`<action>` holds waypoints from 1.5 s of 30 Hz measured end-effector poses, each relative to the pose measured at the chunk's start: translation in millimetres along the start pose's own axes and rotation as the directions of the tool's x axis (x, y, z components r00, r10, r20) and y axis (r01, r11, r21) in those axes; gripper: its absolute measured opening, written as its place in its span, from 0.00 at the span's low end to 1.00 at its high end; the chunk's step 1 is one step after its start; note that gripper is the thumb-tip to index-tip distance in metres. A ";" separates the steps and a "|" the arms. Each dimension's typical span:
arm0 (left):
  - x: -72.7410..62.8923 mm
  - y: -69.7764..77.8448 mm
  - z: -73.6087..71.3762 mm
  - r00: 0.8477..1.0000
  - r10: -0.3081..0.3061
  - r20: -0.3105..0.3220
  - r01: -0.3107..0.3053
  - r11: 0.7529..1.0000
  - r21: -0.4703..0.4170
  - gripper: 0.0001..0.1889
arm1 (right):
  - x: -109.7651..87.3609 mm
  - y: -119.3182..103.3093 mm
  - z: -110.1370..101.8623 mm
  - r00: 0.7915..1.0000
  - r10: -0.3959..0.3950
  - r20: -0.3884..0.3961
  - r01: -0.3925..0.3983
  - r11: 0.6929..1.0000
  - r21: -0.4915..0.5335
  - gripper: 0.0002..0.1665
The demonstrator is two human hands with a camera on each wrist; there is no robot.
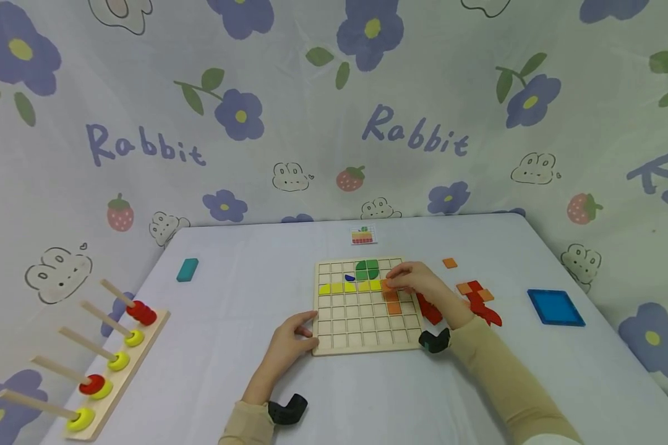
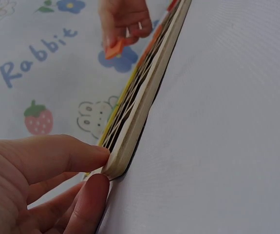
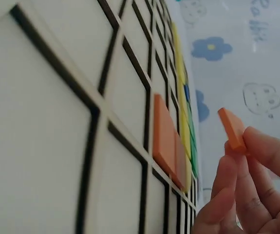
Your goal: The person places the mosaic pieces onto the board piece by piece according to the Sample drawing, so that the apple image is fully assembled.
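A wooden grid board [image 1: 345,324] lies on the white table. My left hand [image 1: 286,340] grips its near left corner, with thumb and forefinger at the edge in the left wrist view. Over the board's right part, my right hand [image 1: 420,281] pinches an orange square tile [image 3: 233,129] between thumb and fingers, raised above the grid. Set in the board are two orange tiles [image 1: 394,307], a row of yellow tiles [image 1: 349,287], green rounded pieces [image 1: 367,269] and a small blue piece [image 1: 349,278].
Red pieces [image 1: 481,309] and loose orange tiles [image 1: 449,263] lie right of the board, partly behind my right arm. A blue tray [image 1: 555,307] is farther right. Behind the board is a pattern card [image 1: 363,235]. At left are a teal block [image 1: 187,270] and a ring-peg stand [image 1: 128,374].
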State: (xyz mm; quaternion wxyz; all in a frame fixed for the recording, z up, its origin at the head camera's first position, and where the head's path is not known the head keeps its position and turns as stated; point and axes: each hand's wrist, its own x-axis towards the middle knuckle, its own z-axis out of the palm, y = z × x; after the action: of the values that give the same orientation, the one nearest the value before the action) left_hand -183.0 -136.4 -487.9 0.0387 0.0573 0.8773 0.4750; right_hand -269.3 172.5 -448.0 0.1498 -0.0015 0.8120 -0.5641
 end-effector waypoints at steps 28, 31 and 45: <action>-1.6 2.7 1.9 1.000 0.003 0.003 -0.003 1.000 0.007 0.28 | 8.4 3.0 21.6 0.986 -0.165 0.006 0.153 0.898 -0.413 0.10; -1.3 2.0 2.7 1.000 0.005 0.003 -0.005 1.000 0.006 0.28 | 8.9 4.5 11.9 0.989 -0.145 -0.020 0.130 0.935 -0.331 0.12; -3.5 0.9 3.2 1.000 0.000 0.000 0.000 1.000 0.024 0.28 | -1.7 22.9 -68.4 0.982 -0.016 -0.189 0.007 0.999 -0.046 0.25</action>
State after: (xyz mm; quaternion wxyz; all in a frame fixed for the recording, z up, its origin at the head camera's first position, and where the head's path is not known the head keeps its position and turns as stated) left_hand -179.0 -133.7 -488.8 0.0380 0.0580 0.8830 0.4643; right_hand -280.5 243.7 -446.8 0.0688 0.0441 0.8350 -0.5442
